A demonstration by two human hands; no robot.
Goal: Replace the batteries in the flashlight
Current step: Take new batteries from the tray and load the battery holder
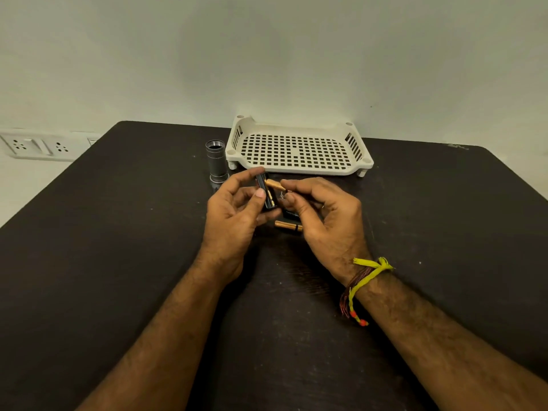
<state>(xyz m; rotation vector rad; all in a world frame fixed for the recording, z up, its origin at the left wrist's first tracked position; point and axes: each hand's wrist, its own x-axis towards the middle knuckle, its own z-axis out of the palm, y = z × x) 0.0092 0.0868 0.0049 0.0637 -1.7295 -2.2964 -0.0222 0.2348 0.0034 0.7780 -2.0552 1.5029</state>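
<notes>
Fingers of left hand (234, 215) pinched battery holder (267, 192) at frame center, right hand (323, 215) pinched a battery (275, 184) against it; angled entry could jam or drop it.

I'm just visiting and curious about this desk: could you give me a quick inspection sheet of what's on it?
Surface: dark table, speckled with pale marks.
Job's things: flashlight body standing open; battery holder in left hand; battery pinched by right hand; another battery lying below.
Clutter: empty white tray.
Fingers: both hands closed on parts.
Cables: nothing seen.
Surroundings: wall sockets, plain wall.
</notes>
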